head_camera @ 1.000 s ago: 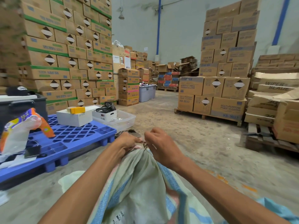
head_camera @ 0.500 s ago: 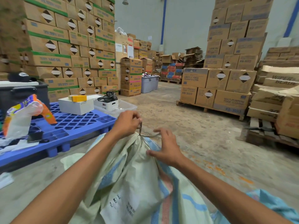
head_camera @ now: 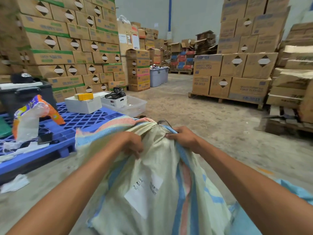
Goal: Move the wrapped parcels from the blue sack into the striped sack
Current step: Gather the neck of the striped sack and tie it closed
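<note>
So both hands have hold of the striped sack [head_camera: 169,167] up near its gathered neck. The left hand [head_camera: 129,144] is clenched on a fold of the cream fabric, and the right hand [head_camera: 185,138] grips the blue-edged fold just below the dark tie [head_camera: 162,123]. That sack fills 6 o'clock. A bit of the blue sack [head_camera: 295,191] peeks in at 4 o'clock, and a blue plastic pallet [head_camera: 81,119] sits at 9 o'clock.

**Warehouse aisle, cartons both sides**

Dusty concrete floor [head_camera: 194,119] ran between tall cardboard carton stacks [head_camera: 67,48] at left and a carton stack [head_camera: 245,65] on a wooden pallet [head_camera: 225,99] at right. Blue plastic pallet [head_camera: 81,119] lay low left, white box [head_camera: 83,105] on it. Grey bins [head_camera: 158,77] stood farther back. Pale rear wall [head_camera: 191,16] had a blue vertical pipe [head_camera: 170,14].
</note>
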A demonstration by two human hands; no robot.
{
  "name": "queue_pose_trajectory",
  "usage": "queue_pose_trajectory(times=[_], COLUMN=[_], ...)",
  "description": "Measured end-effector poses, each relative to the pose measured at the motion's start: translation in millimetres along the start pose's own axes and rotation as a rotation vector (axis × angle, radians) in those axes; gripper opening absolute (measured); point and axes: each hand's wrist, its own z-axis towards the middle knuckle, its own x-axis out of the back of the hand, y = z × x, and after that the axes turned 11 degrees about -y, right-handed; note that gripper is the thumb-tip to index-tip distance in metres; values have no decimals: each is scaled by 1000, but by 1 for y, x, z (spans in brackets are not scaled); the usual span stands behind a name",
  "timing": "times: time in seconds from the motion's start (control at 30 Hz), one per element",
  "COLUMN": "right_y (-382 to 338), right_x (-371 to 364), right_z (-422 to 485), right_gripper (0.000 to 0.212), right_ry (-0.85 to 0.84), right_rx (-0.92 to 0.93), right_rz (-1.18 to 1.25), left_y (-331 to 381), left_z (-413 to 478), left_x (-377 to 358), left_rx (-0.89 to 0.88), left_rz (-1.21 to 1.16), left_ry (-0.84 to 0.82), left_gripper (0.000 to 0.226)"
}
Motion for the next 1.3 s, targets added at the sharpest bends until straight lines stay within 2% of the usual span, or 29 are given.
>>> queue_pose_trajectory(times=[0.1,0.13,0.17,0.27,0.33,0.37,0.47,0.53,0.67,0.83,0.97,1.13,1.2,1.3], right_y=[-2,1,5,15,25,27,45,64,85,70,30,-10,-17,-17], right_x=[10,11,11,11,10,10,13,16,20,27,50,74,89,124], right_z=[-11,-12,-12,-9,-12,-19,-39,-47,-46,-41,-51,-70,-75,-72], right_gripper=[30,37,40,49,87,99,88,83,52,32,10,20,13,21], right_ry=[-41,-30,10,48,-63,-155,-356,-303,-74,214,165,90,137,237], right_rx=[-82,-110,-124,-164,-262,-336,-478,-513,-531,-333,-253,-246,-251,-314], right_rz=[17,20,25,24,-38,-73,-138,-182,-40,189,137,26,36,174], left_y=[-10,-11,-13,-14,-14,-15,-23,-30,-43,-40,-42,-38,-28,-3], left_z=[16,21,27,47,53,56,65,72,104,106,84,54,48,51], left_x=[2,5,9,1,-18,-29,-57,-75,-89,-72,-47,-17,2,38], left_rx=[-73,-92,-130,-257,-335,-365,-405,-420,-306,-280,-309,-432,-498,-590], left_rz=[-27,-40,-73,-264,-433,-537,-750,-699,-504,-871,-967,-1031,-1057,-1160], left_ry=[512,629,656,369,168,73,-173,-189,163,432,593,662,696,747], left_gripper=[19,18,20,43,54,56,72,73,46,30,18,18,19,19])
